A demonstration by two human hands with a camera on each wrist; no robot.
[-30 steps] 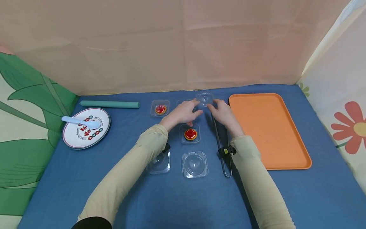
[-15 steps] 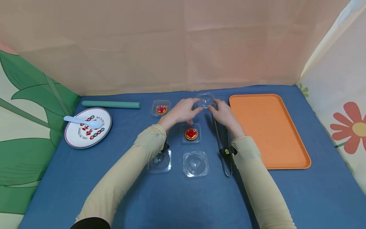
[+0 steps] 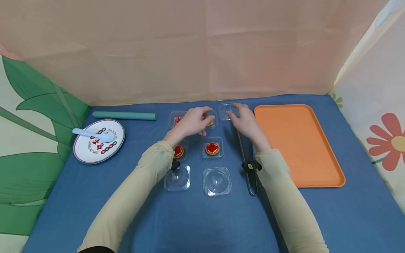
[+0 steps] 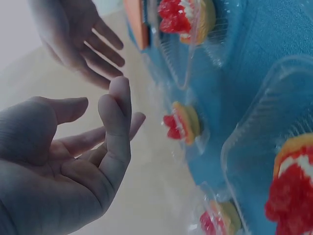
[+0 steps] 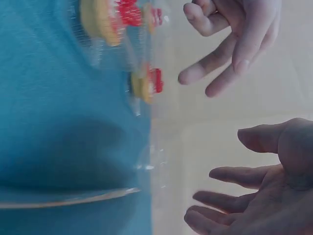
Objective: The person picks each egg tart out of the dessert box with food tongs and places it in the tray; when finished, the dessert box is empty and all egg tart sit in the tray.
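Observation:
My left hand (image 3: 191,123) hovers above the back of the blue table, its fingers loosely bent around nothing. Under and beside it are small red-topped tarts in clear square plastic boxes: one tart (image 3: 212,148) in front, another tart (image 3: 178,151) by the sleeve, and two at the back partly covered by the hand. To the right, my right hand (image 3: 246,123) has spread fingers near a clear plastic piece (image 3: 225,111) with no tart in it; whether a fingertip touches it I cannot tell. In the right wrist view, both hands (image 5: 259,191) appear to hold nothing.
Two clear plastic pieces without tarts, a left one (image 3: 177,178) and a right one (image 3: 217,181), lie at the front. Tongs (image 3: 252,182) lie below my right forearm. An orange tray (image 3: 300,147) is right; plates (image 3: 83,147), a spoon (image 3: 95,134) and a green roll (image 3: 124,115) are left.
My left hand has moved left, away from the clear plastic piece at the back, uncovering a tart behind it. The right hand stays nearly in place.

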